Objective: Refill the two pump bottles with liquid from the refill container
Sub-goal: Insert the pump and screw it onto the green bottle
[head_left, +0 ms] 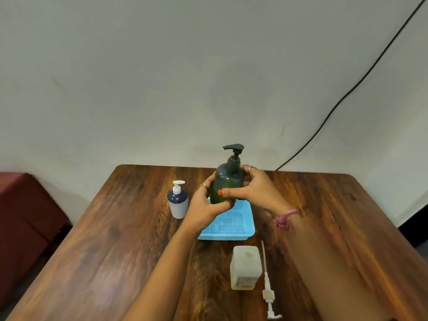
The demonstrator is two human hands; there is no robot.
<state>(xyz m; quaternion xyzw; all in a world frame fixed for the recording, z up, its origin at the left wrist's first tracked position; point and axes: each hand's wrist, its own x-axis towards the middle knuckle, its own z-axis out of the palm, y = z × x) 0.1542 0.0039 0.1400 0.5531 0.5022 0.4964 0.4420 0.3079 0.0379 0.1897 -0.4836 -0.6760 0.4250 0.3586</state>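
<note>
We grip the dark green translucent plastic pump bottle (228,181) with both hands, the left hand (205,205) curled round its lower side and the right hand (252,189) wrapped round its front, upright over the far end of the light blue perforated plastic tray (231,224). On the brown wooden table (115,239), the small white-and-navy pump bottle (177,201) stands left of the tray. Nearer us stand the pale square refill container (245,267) and, beside it, a loose white pump with tube (267,286).

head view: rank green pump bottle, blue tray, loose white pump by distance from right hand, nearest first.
From the right hand:
1. Green pump bottle: in its grip, over the tray's far end.
2. Blue tray: just below the hand.
3. Loose white pump: lying at the near edge, right of the square container.
</note>
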